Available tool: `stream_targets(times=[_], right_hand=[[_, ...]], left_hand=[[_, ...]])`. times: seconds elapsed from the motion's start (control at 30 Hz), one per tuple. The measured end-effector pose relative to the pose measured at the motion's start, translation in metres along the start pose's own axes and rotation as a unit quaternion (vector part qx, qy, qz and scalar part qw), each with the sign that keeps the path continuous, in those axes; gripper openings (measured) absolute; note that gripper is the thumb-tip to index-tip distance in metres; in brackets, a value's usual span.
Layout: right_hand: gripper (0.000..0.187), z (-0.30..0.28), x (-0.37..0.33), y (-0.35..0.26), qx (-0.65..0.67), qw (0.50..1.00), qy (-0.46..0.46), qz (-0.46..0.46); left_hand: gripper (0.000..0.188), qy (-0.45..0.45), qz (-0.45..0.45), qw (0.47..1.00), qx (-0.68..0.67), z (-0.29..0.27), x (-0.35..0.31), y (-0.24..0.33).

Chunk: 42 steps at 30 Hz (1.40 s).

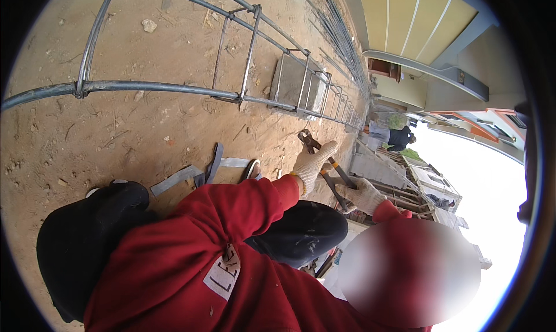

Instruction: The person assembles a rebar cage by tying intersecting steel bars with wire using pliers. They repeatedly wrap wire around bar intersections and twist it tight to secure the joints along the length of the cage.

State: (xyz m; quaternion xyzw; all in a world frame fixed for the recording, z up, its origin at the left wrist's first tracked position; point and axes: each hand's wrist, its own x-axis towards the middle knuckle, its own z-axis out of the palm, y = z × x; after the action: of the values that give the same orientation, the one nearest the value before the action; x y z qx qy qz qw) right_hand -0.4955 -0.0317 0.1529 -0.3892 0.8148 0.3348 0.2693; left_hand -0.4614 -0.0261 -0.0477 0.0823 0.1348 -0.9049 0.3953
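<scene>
1. The wearer's own hands are outside the head view, so I cannot tell whether either grip is apart or together.
2. The hands in view belong to a co-worker in a red sweatshirt (174,262), crouched low on the dirt ground (116,141), apparently to work at the level of the steel.
3. The co-worker's nearer gloved hand (313,164) is clamped around the handles of a pair of pincers (310,140). The farther gloved hand (362,194) closes on the handle ends, a two-handed hold that would give leverage.
4. The pincers' head points towards the rebar cage (250,48) but stands apart from it. Whether the jaws are apart or together cannot be told.
5. The cage lies lengthwise on the ground, its stirrups upright between long bars. A flat grey block (292,80) sits inside it, seemingly as a support.
6. Grey strips (185,175) lie loose on the dirt beside the co-worker's knee.
7. Another person (399,138) stands well apart near stacked blocks (376,167).
</scene>
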Motion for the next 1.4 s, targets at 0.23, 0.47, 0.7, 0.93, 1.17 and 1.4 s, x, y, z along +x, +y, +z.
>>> stream_targets(times=[0.23,0.47,0.7,0.93,1.17,1.4], right_hand=[[0.042,0.018,0.091,0.030,-0.103,0.969,0.044,-0.219],[0.025,0.094,0.229,0.049,0.155,0.944,-0.103,-0.272],[0.035,0.167,0.330,0.053,0.322,0.838,-0.118,-0.424],[0.039,0.189,0.388,0.012,0.415,0.766,-0.219,-0.439],[0.029,0.212,0.391,-0.009,0.479,0.647,-0.400,-0.438],[0.034,0.182,0.369,0.019,0.170,0.672,-0.197,-0.693]], left_hand=[[0.046,0.133,0.007,0.991,0.011,-0.058,0.039,-0.020],[0.031,0.372,0.133,0.880,0.263,-0.126,0.074,-0.025],[0.030,0.350,0.399,0.750,0.394,-0.183,0.109,-0.011],[0.020,0.456,0.439,0.707,0.316,-0.164,0.089,0.006],[0.025,0.489,0.283,0.630,0.533,-0.070,0.045,-0.026],[0.020,0.470,0.103,0.445,0.755,0.033,-0.010,-0.045]])
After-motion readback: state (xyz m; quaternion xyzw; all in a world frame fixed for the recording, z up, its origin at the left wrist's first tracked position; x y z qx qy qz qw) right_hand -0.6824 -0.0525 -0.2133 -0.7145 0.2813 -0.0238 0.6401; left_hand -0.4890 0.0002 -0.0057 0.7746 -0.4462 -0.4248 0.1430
